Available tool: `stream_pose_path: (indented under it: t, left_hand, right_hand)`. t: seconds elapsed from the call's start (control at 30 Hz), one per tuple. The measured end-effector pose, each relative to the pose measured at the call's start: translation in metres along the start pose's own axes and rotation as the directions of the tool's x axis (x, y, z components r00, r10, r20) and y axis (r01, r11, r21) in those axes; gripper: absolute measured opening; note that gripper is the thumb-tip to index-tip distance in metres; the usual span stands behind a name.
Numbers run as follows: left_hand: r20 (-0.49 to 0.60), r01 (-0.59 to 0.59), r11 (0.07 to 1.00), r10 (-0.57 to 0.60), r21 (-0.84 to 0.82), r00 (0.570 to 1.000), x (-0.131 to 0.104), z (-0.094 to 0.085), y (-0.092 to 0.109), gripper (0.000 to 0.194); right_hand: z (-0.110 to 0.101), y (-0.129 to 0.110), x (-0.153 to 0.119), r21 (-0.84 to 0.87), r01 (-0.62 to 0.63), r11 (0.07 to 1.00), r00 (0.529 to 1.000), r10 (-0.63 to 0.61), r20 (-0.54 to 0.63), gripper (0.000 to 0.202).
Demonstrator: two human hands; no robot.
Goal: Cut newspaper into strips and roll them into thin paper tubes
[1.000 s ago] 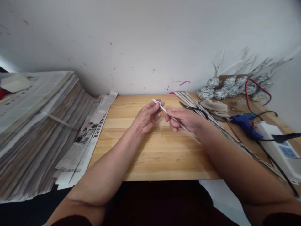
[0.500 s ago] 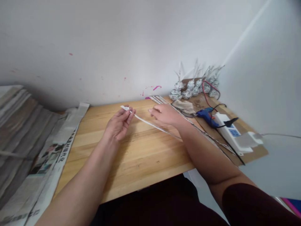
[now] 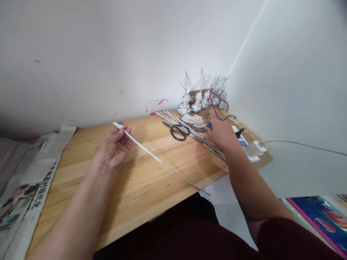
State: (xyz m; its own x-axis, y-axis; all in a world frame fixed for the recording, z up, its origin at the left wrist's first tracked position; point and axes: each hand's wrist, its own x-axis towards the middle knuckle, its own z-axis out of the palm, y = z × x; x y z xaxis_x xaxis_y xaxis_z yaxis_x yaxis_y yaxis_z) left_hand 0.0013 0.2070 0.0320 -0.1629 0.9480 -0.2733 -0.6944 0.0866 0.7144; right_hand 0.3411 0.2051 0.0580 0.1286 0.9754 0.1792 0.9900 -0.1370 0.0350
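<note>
Between the thumb and fingers of my left hand (image 3: 115, 144) is one end of a long thin rolled paper stick (image 3: 148, 151). Its flat white tip sticks out above the fingertips, and the rest slants down to the right past the table's front edge. On the right, my right hand (image 3: 221, 133) is closed over the blue glue gun (image 3: 209, 126), most of which it hides. Just left of that hand lie black-handled scissors (image 3: 179, 132), a bundle of paper sticks (image 3: 202, 140) and a crumpled pale cloth (image 3: 193, 120).
Several woven paper gourd shapes (image 3: 184, 104) stand at the back right by the wall. A white power strip (image 3: 255, 151) with plugs and a cable lies on cardboard at the right. Newspaper sheets (image 3: 40, 180) cover the left of the wooden table (image 3: 135, 202).
My right hand has moved from beside the paper stick to the glue gun. My left hand still pinches the stick. The view has turned right, and the scissors now show.
</note>
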Motion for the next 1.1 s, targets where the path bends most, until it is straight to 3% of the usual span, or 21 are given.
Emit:
stream_pose_path:
  t: [0.13, 0.5, 0.63, 0.7, 0.77, 0.9, 1.1]
  left_hand:
    - [0.056, 0.010, 0.998, -0.013, 0.059, 0.998, -0.004, 0.003, -0.008, 0.021]
    - [0.111, 0.022, 0.986, -0.041, 0.164, 0.993, -0.004, 0.001, -0.009, 0.022]
    - [0.096, 0.023, 0.982, -0.041, 0.189, 0.995, -0.002, -0.001, -0.010, 0.022]
    - [0.091, 0.023, 0.982, -0.040, 0.187, 0.995, -0.001, -0.002, -0.010, 0.022]
    - [0.097, 0.026, 0.983, -0.045, 0.181, 0.994, -0.001, -0.002, -0.010, 0.021]
    - [0.108, 0.050, 0.981, -0.072, 0.189, 0.992, -0.004, 0.001, -0.011, 0.023]
    - [0.099, 0.039, 0.979, -0.060, 0.201, 0.993, -0.008, 0.003, -0.012, 0.027]
  right_hand:
    - [0.012, 0.019, 0.003, -0.102, -0.105, 0.989, 0.992, 0.111, 0.056, 0.032]
    - [0.028, 0.022, 0.009, -0.142, -0.170, 0.975, 0.984, 0.160, -0.080, 0.027]
    - [0.033, 0.021, -0.028, -0.120, 0.012, 0.993, 0.974, -0.038, -0.221, 0.023]
    - [0.038, 0.024, -0.055, -0.080, 0.162, 0.984, 0.948, -0.178, -0.263, 0.021]
    - [0.044, 0.033, -0.078, -0.029, 0.235, 0.972, 0.933, -0.234, -0.274, 0.018]
    - [0.050, 0.067, -0.096, 0.014, 0.117, 0.993, 0.954, -0.109, -0.278, 0.016]
    - [0.036, 0.108, -0.074, 0.155, -0.001, 0.988, 0.993, 0.019, -0.118, 0.021]
